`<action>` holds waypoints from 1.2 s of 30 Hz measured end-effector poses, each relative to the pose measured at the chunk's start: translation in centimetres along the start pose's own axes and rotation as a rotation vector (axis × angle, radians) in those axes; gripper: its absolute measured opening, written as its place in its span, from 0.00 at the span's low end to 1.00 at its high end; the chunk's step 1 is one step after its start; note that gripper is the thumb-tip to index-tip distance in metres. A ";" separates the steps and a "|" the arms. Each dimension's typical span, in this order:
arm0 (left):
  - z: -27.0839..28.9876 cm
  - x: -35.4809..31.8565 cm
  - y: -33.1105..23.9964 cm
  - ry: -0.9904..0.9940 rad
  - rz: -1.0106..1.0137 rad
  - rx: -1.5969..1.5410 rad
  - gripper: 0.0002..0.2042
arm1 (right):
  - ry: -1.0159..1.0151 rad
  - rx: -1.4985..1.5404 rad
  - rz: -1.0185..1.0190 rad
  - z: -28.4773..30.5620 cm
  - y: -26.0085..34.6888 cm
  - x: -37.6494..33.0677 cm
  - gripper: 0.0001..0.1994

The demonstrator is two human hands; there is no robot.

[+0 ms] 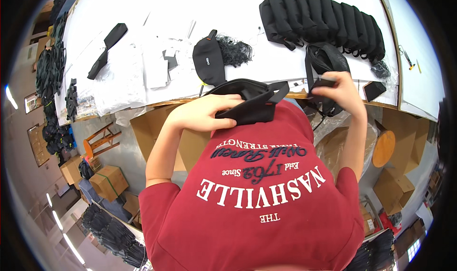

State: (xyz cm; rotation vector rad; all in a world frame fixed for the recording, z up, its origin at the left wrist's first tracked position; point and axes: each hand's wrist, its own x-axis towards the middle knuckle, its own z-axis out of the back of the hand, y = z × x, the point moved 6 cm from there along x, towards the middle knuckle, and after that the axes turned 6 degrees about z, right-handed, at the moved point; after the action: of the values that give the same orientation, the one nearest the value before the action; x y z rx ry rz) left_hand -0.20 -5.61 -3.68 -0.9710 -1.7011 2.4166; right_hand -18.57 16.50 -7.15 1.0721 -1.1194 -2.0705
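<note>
My left hand (pixel 208 113) is shut on a black waist bag (pixel 254 103), held against my red shirt at the white table's (pixel 143 14) near edge. My right hand (pixel 339 88) pinches the bag's black strap (pixel 323 59), which loops up onto the table; whether the buckle sits in my fingers I cannot tell. A second black waist bag (pixel 208 61) lies flat on the table just beyond my left hand, beside a tangle of black threads (pixel 235 51).
A row of several stacked black bags (pixel 323 16) lies at the table's far right. Clear plastic sleeves and white papers (pixel 124 78) and a black strap piece (pixel 107 49) cover the left. Cardboard boxes (pixel 108 181) and two wooden stools (pixel 99 141) (pixel 383 148) stand below.
</note>
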 end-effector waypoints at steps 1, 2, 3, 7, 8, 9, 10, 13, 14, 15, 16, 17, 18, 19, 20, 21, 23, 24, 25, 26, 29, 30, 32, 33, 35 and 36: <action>-0.5 0.3 -0.2 0.143 0.009 0.089 0.16 | -0.125 0.252 -0.062 1.1 -0.2 -0.6 0.08; -0.8 0.4 -0.3 0.214 0.020 0.116 0.16 | -0.182 0.247 0.048 2.8 -1.0 -0.7 0.07; -0.7 0.6 -0.4 0.214 0.014 0.120 0.16 | -0.268 0.312 0.124 4.1 -1.0 -1.0 0.06; -0.3 1.1 -0.9 0.183 -0.014 0.127 0.14 | -0.569 1.253 0.338 2.4 -2.5 -0.4 0.15; -0.1 1.1 -1.2 0.132 -0.017 0.138 0.14 | -0.614 1.507 0.207 0.7 -2.8 0.8 0.13; -0.1 0.9 -1.7 0.132 -0.025 0.147 0.14 | -0.478 1.770 0.223 -0.6 -2.9 2.8 0.13; 0.5 0.8 -1.8 0.006 0.065 0.215 0.14 | -0.474 1.884 0.246 -1.6 -1.4 3.8 0.13; 1.3 0.7 -1.5 -0.186 0.159 0.322 0.14 | -0.382 2.040 0.143 -4.8 0.3 6.2 0.13; 1.4 0.9 -1.7 -0.230 0.102 0.317 0.13 | -0.403 1.939 0.032 -6.2 0.7 6.6 0.14; 1.6 1.1 -1.9 -0.273 0.045 0.314 0.13 | -0.422 1.835 -0.073 -7.1 0.8 7.0 0.16; 1.4 1.4 -2.0 -0.265 0.024 0.333 0.13 | -0.347 1.808 -0.094 -8.2 0.7 7.6 0.18; 1.4 1.4 -2.2 -0.265 0.027 0.337 0.13 | -0.391 1.832 -0.206 -9.1 0.4 7.7 0.18; 1.1 1.6 -2.3 -0.205 0.080 0.332 0.13 | -0.302 1.860 -0.154 -9.4 0.7 7.7 0.18; 0.8 1.7 -2.1 -0.144 0.132 0.325 0.13 | -0.214 1.886 -0.103 -9.6 0.7 7.7 0.18; 0.9 1.8 -2.0 -0.157 0.137 0.349 0.12 | -0.245 1.862 -0.100 -9.2 0.1 7.9 0.18; 0.8 1.9 -1.7 -0.153 0.135 0.350 0.12 | -0.281 1.839 -0.098 -8.9 -0.5 7.9 0.18; 1.3 1.9 -1.9 -0.283 0.054 0.276 0.12 | -0.254 1.586 0.232 -6.5 -2.0 8.4 0.14; 1.4 2.0 -1.7 -0.281 0.052 0.275 0.12 | -0.615 1.394 0.136 -4.8 -2.4 7.9 0.12; 2.0 1.9 -1.5 -0.332 0.067 0.258 0.11 | -0.955 1.168 0.040 -3.1 -2.1 6.7 0.10; 2.6 1.9 -1.3 -0.381 0.082 0.241 0.11 | -0.916 1.096 0.166 -2.0 -1.7 6.2 0.08; 3.2 2.2 -1.7 -0.481 0.078 0.460 0.09 | -0.740 0.562 0.324 -1.9 1.4 5.5 0.21; 3.1 2.5 -1.6 -0.509 0.032 0.488 0.08 | -0.617 0.319 0.286 -2.2 3.6 5.0 0.28; 2.7 2.8 -3.2 -0.639 -0.140 0.571 0.07 | -0.417 -0.191 0.314 -3.9 6.8 4.4 0.22; 2.6 2.4 -4.4 -0.757 -0.320 0.646 0.07 | -0.309 -0.381 0.351 -5.1 8.0 4.4 0.19; 1.6 2.8 -4.5 -0.715 -0.405 0.782 0.08 | -0.035 -0.642 0.281 -7.0 8.0 4.8 0.15; 1.2 3.1 -4.1 -0.665 -0.431 0.786 0.07 | -0.001 -0.624 0.351 -7.8 7.7 4.8 0.15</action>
State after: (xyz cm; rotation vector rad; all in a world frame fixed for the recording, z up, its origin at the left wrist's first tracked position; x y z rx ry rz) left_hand -4.59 -3.79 -1.33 0.2867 -0.7112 2.8065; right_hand -13.85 5.75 -5.00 0.5243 -0.5373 -1.9288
